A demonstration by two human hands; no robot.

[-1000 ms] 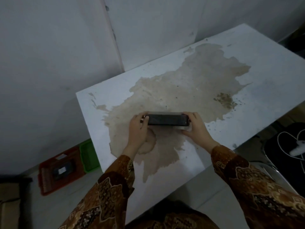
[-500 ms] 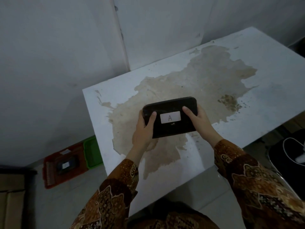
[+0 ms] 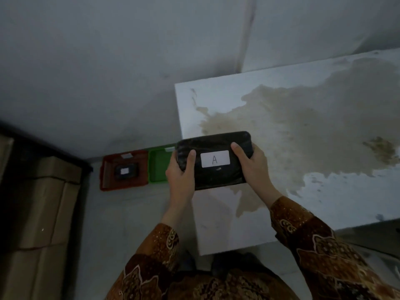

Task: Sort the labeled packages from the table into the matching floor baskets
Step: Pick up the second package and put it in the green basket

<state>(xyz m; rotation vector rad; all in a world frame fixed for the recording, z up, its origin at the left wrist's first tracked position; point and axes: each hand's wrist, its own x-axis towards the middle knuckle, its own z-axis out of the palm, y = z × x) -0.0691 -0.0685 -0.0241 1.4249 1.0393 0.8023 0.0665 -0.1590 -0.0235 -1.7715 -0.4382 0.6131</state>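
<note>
A black package [image 3: 216,176] with a white label marked "A" is held flat, label up, over the left edge of the white stained table [image 3: 303,131]. My left hand [image 3: 181,176] grips its left end and my right hand [image 3: 255,167] grips its right end. On the floor to the left stands a red basket [image 3: 108,169] with a black labeled package [image 3: 126,171] inside it. A green basket [image 3: 158,167] stands beside it, partly hidden behind the held package.
Cardboard boxes [image 3: 41,213] are stacked at the left on the floor. A grey wall [image 3: 108,72] runs behind the baskets and the table. Bare floor [image 3: 129,213] lies between me and the baskets.
The package was lifted off the table and turned label up. My view has swung left, bringing the package to the table's left edge with the floor baskets closer.
</note>
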